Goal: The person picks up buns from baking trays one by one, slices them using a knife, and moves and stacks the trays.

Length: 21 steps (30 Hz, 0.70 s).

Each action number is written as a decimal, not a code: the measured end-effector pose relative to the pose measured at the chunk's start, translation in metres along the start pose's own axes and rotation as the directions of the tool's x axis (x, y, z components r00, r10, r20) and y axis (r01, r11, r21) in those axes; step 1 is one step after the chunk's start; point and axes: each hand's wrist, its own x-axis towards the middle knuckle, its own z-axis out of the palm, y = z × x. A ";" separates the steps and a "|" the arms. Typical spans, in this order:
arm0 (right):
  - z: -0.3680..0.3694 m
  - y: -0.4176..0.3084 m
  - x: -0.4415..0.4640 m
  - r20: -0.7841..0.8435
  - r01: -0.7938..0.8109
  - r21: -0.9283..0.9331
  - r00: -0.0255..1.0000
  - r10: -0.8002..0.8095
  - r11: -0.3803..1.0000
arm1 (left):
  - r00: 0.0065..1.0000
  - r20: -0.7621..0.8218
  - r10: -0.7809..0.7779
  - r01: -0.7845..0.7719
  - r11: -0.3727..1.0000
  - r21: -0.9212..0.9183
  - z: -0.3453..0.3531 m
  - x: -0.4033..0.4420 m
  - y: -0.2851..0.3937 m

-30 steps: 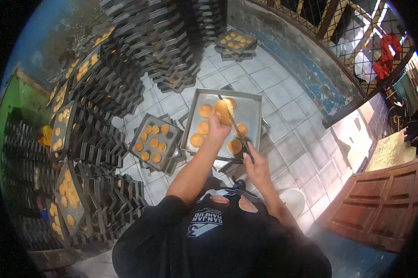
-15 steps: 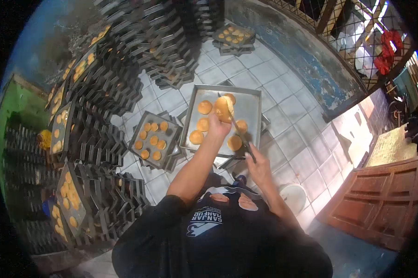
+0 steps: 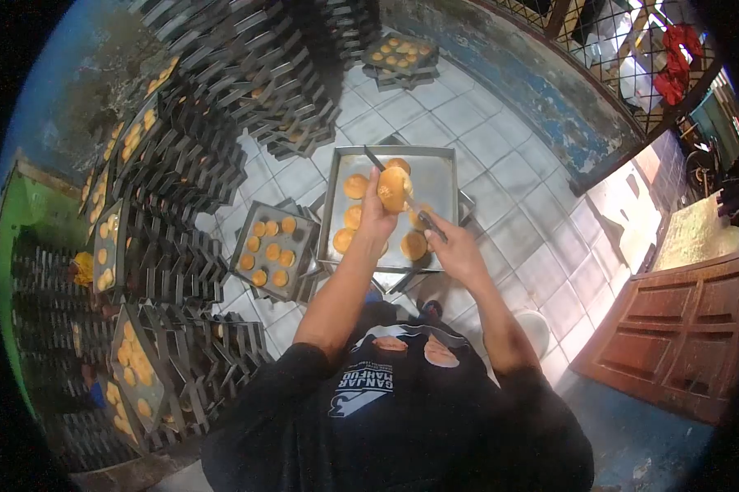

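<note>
My left hand [image 3: 377,215] is closed around a golden round bun [image 3: 392,192], held above a large square metal tray [image 3: 328,221]. My right hand [image 3: 459,252] grips the dark handle of a long knife [image 3: 431,226]. The blade runs diagonally across the bun, and its dark tip shows past the far side. A pale cut face is visible on the bun's right edge. Below, several more buns [image 3: 355,186] lie in the tray, partly covered by my hands.
Left of the large tray, a smaller tray of buns [image 3: 275,254] tops a stack. Tall crisscross stacks of trays [image 3: 172,254] fill the left side, with another bun tray [image 3: 400,54] at the back. A white bucket [image 3: 533,332] and a wooden door [image 3: 664,320] are at the right.
My right hand has moved forward, pushing the knife further across the bun, so its tip now sticks out beyond. My left hand still holds the bun. The view has shifted slightly.
</note>
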 end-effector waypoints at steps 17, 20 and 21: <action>0.038 0.045 -0.009 -0.032 -0.175 0.155 0.983 0.182 0.972 | 0.983 -0.040 -0.179 0.167 0.962 -0.214 0.008 -0.005 -0.037; 0.043 0.050 0.023 -0.125 0.049 0.206 0.992 -0.024 0.977 | 0.979 -0.057 -0.195 0.181 0.966 -0.185 -0.001 0.011 -0.052; 0.043 0.054 0.031 -0.078 -0.016 0.244 0.996 0.036 0.970 | 0.981 -0.073 -0.177 0.162 0.971 -0.177 -0.004 0.019 -0.054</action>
